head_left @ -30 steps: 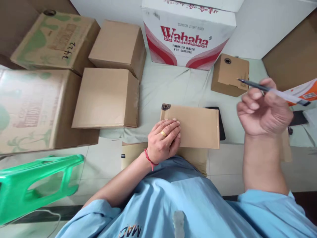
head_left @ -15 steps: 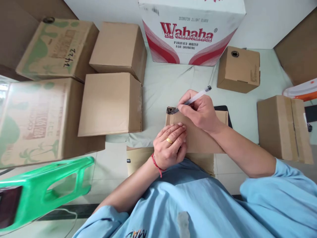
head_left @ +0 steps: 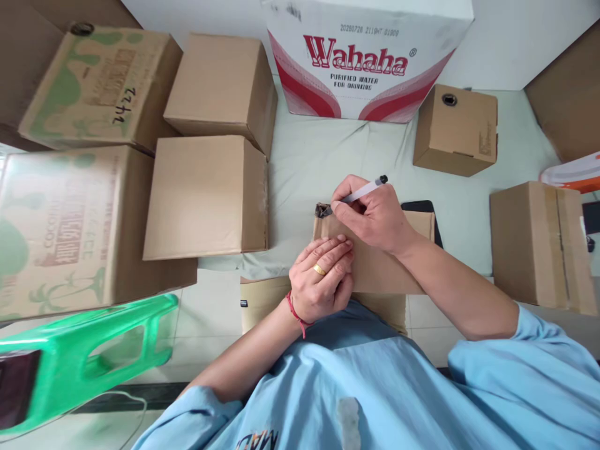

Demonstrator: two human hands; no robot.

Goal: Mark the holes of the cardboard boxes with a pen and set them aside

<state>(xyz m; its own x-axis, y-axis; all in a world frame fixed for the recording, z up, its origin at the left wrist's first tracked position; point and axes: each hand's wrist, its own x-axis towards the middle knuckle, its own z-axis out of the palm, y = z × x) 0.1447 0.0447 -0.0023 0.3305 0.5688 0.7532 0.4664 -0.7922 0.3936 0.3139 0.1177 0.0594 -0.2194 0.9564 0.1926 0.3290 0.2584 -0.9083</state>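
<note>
In my right hand (head_left: 370,212) is a slim pen (head_left: 365,189) with a pale barrel and a black end, pinched between thumb and fingers. It slants down to the left, and its lower end is largely hidden by my fingers. Under both hands lies a brown piece of cardboard (head_left: 379,270). A dark, rough-looking patch (head_left: 322,210) marks its upper left corner, close beside the pen's lower end. My left hand (head_left: 321,272), with a gold ring and a red wrist cord, rests palm down on the cardboard's left part, fingers stretched out side by side.
A black flat object (head_left: 429,215) shows behind the cardboard. Plain boxes (head_left: 201,194) and printed cartons (head_left: 60,231) stand left. A Wahaha carton (head_left: 360,69) is at the back. Small boxes (head_left: 454,128) stand right. A green stool (head_left: 94,350) is at lower left.
My right hand has shifted slightly left, and the pen's top end has dropped lower and to the left. My left hand stays on the cardboard. The view has moved a little.
</note>
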